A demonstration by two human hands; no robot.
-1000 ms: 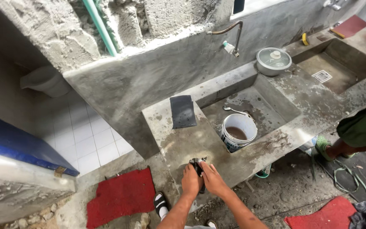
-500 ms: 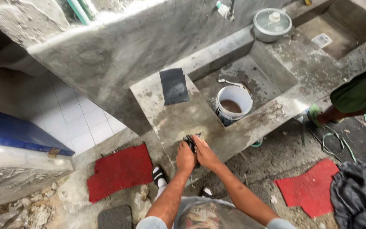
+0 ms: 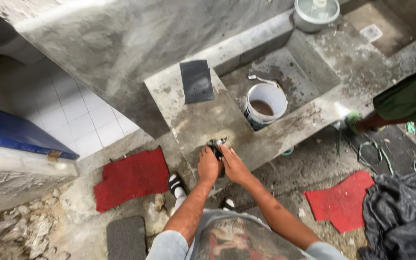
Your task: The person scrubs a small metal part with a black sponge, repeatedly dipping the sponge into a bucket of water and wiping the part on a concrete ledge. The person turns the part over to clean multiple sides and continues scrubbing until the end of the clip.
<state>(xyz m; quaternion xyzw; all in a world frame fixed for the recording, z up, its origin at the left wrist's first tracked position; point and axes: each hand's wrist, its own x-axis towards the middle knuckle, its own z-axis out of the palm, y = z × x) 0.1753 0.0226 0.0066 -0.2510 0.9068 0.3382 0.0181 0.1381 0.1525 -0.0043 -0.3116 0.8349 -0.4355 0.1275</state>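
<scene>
Small dark tool (image 3: 216, 144), mostly hidden by left hand (image 3: 208, 166), right hand (image 3: 233, 164)

Concrete counter (image 3: 188, 120) at centre. On it: flat pad (image 3: 197, 81) at 12 o'clock, both hands at 6 o'clock edge. Bucket (image 3: 264, 105) in basin at 2 o'clock. Mat (image 3: 131, 178) on floor at 8 o'clock; second mat (image 3: 344, 201) at 4 o'clock.
</scene>
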